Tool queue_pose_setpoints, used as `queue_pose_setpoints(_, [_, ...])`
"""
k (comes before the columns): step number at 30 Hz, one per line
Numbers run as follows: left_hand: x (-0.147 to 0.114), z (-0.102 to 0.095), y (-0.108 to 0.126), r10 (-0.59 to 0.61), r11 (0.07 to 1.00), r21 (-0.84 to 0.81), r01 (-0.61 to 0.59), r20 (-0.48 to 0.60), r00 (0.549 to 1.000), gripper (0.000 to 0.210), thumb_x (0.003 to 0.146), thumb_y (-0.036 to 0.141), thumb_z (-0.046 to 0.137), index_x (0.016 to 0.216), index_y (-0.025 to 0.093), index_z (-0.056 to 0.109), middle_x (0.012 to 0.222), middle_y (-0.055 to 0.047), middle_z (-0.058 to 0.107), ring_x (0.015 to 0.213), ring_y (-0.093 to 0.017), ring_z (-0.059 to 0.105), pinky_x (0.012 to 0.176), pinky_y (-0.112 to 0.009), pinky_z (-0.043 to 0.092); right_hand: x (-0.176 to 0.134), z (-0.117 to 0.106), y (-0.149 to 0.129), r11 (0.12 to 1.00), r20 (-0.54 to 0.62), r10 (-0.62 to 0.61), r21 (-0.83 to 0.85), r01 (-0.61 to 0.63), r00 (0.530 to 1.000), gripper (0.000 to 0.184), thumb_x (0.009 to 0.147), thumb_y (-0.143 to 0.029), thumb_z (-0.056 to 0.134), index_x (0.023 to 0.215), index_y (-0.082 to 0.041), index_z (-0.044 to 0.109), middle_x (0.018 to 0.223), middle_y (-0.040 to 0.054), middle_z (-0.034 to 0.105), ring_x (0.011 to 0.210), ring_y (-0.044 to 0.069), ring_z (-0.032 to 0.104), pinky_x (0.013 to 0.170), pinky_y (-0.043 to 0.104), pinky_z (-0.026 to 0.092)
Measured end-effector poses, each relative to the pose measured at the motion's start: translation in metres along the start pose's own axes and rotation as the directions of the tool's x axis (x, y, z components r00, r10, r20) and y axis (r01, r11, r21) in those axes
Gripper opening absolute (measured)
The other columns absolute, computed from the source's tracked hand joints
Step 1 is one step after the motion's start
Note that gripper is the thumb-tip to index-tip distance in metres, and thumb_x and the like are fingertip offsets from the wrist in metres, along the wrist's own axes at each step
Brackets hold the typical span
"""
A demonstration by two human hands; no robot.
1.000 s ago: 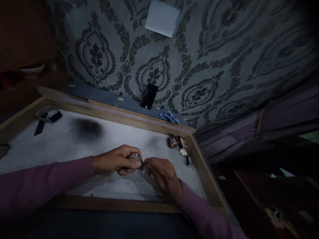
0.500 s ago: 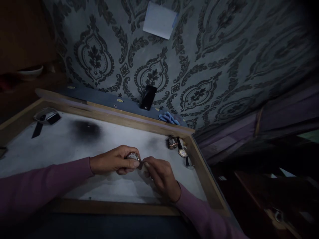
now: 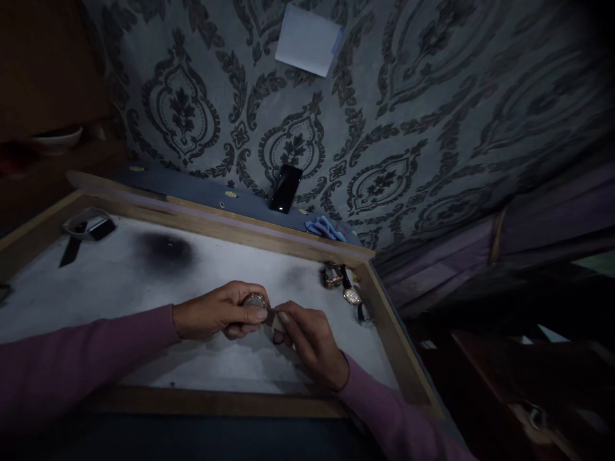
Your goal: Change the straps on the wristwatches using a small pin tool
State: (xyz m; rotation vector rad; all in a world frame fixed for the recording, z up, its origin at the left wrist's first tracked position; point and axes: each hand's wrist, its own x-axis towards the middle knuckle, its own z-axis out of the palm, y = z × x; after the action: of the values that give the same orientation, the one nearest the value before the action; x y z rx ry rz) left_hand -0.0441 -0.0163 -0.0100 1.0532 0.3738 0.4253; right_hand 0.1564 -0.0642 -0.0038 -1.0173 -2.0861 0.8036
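Left grip: the left hand (image 3: 225, 312) is clenched round a wristwatch (image 3: 254, 299), thumb along its near edge, fingers behind the case.
Right grip: the right hand (image 3: 310, 334) pinches a pale, strap-like piece (image 3: 275, 321) between thumb and fingers; whether it is part of the watch or a separate thing, I cannot tell.
Wristwatch: dial up, raised in front of the wooden tray's (image 3: 230, 225) white floor, with the strap-like piece at its right edge.
Sleeves: purple, reaching to both wrists.
Tray, right end: a dark chunky watch (image 3: 331, 275), a gold-toned watch (image 3: 352, 295) on a black strap, and another watch (image 3: 364, 315) nearest the side wall.
Tray, left end: a watch with a dark strap (image 3: 72, 251) lies in the far corner.
Tray floor: a dark, blurred patch (image 3: 166, 251) towards the left.
Behind the far rim: a blue strip of table (image 3: 192, 189), a black phone (image 3: 287, 187) and a crumpled blue cloth (image 3: 325, 227).
Wall: damask wallpaper (image 3: 384, 182), with a white sheet (image 3: 308, 40) high up.
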Motion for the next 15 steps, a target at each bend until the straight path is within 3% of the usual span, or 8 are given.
queue_pose_setpoints(15, [0.0001, 0.0007, 0.0013, -0.007, 1.000, -0.005, 0.007, 0.004, 1.000, 0.031, 0.084, 0.040, 0.067, 0.078, 0.016, 0.048, 0.054, 0.009, 0.040, 0.043, -0.004, 0.024, 0.043, -0.020, 0.018, 0.0021, -0.0007, -0.0011, 1.000, -0.003, 0.018, 0.005, -0.018, 1.000, 0.034, 0.102, -0.032, 0.037, 0.087, -0.015, 0.063, 0.058, -0.0004, 0.059, 0.045, 0.008, 0.049, 0.047, 0.019, 0.040])
